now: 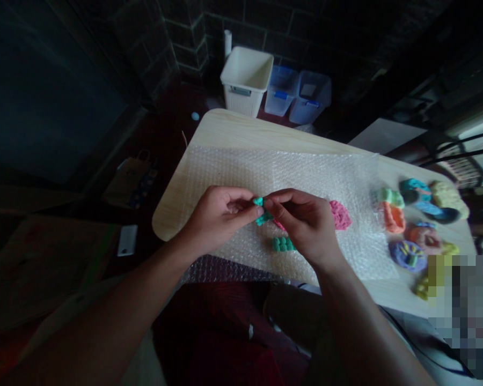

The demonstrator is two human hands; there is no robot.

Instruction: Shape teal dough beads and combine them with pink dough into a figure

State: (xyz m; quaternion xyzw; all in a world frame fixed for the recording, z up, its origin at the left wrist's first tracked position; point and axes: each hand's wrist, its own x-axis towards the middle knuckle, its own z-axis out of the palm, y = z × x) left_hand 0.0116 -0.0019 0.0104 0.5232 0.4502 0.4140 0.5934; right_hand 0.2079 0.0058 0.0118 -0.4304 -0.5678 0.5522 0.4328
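Your left grip (219, 214) and your right grip (301, 225) are bare hands, close together above the sheet; their fingertips come together on a small, knobbly lump of teal modelling clay (261, 210), pinching it from both sides; the lump sits right between the two grips, just off the bubble wrap, and its soft, uneven shape shows past your fingers; a small scrap of pink clay (279, 225) lies just under your right fingers (279, 208), though you cannot tell whether they touch it; just below your hands rests a ridged green-teal clay strip (283, 244), made of rounded beads pressed in a row; a flat, rough-edged patch of pink clay (340, 214) sits just beyond your right hand; all of these lie on a crinkled sheet of clear bubble wrap (241, 182), which covers much of the pale wood-grain surface (225, 128) and droops over its near edge; further right, a cluster of clay shapes (418, 225) crowds the surface: rings and discs in blue, orange and purple, with lumpy yellow-green pieces among them; a purple disc (406, 254) carries small yellow and green strips on top; beyond the surface, on the floor, stand a white slatted plastic basket (245, 80) and two clear plastic bins with blue clips (295, 94), against a dark brick wall (185, 32).
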